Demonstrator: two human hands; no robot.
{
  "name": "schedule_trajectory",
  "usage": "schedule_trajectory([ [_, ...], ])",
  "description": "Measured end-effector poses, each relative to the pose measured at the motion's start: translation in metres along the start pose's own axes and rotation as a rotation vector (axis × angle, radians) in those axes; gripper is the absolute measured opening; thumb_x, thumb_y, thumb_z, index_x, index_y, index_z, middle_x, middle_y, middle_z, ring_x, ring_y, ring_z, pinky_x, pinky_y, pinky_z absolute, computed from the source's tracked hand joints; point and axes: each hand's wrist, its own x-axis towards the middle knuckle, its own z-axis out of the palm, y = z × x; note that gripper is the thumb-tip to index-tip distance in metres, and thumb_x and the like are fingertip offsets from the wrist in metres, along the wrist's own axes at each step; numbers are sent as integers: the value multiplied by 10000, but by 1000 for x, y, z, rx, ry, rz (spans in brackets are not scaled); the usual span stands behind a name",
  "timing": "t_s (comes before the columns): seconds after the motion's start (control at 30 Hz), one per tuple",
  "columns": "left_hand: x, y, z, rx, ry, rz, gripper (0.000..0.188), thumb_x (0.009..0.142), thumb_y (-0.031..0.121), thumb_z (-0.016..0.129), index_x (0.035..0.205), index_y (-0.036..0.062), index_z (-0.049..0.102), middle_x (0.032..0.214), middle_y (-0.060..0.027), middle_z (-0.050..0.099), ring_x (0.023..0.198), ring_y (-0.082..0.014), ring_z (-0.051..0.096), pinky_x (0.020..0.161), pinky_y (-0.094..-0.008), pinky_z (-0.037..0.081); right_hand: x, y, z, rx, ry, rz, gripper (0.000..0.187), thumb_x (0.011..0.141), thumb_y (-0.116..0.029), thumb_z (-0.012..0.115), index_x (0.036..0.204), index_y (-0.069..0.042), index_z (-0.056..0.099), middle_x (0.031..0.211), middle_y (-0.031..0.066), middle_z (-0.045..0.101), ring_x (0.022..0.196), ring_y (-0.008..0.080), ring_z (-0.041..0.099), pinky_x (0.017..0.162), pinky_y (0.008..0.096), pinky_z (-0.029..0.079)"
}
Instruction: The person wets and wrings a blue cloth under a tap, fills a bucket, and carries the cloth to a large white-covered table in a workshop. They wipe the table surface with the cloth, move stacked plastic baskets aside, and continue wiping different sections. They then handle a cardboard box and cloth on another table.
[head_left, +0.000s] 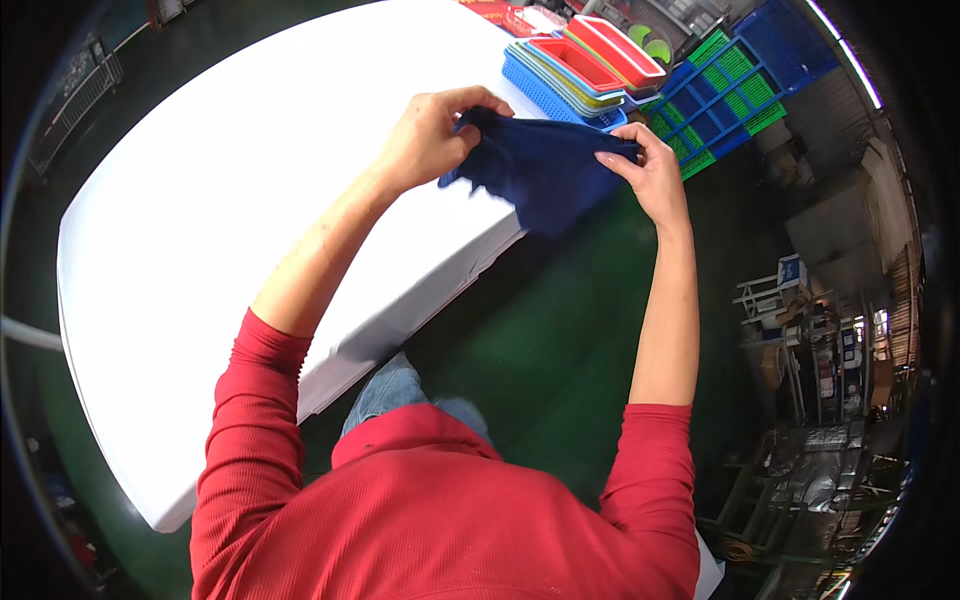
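Observation:
A dark blue piece of cloth (555,170) hangs stretched between my two hands, past the edge of the white table (250,150). My left hand (432,135) pinches its left upper corner above the tabletop. At the other upper corner, my right hand (650,172) grips the fabric between thumb and fingers, out over the green floor. The cloth's lower edge droops loosely and looks uneven. What kind of cloth item it is cannot be made out.
Stacked plastic baskets (565,85) in blue, red, yellow and white stand on the table's far right corner, just beyond the cloth. Blue and green crates (722,95) are behind them. To the right, a shelf rack (820,350) holds assorted goods beside the green floor (560,330).

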Motion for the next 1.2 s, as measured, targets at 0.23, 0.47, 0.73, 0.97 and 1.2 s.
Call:
schedule_trajectory([
  [0.23,40,-197,121,101,-290,-293,472,722,-32,611,1176,80,554,1276,-124,535,1224,-309,482,1033,-383,388,136,241,91,151,-627,72,437,707,-137,765,1111,-68,613,1194,77,585,1182,208,494,1003,339,356],
  [0.47,-1,-417,140,802,129,-792,507,885,145,539,1372,107,401,1452,-107,369,1392,-295,263,1112,-526,194,263,423,306,182,-389,370,900,742,-528,704,1427,-84,325,1448,256,289,1372,383,243,1091,546,182],
  [0.73,-22,-409,119,1100,40,-1052,531,950,279,406,1449,127,307,1530,-44,257,1437,-267,145,1144,-519,48,186,335,400,391,-892,-948,662,725,-367,697,1342,-253,486,1459,66,380,1371,271,300,1092,573,231],
  [0.97,-15,-411,124,1041,97,-1115,520,920,184,360,1433,108,343,1515,-56,296,1432,-269,173,1148,-503,61,551,478,564,-604,113,-391,510,940,-274,439,1402,-69,375,1418,260,342,1181,425,469,971,529,385],
  [1.2,-15,-409,119,1022,162,-1085,553,891,105,321,1437,16,302,1510,-132,282,1424,-300,192,1155,-457,93,309,339,479,472,-872,-1205,459,812,-249,539,1245,-103,576,1393,78,473,1337,267,374,1127,401,267],
])
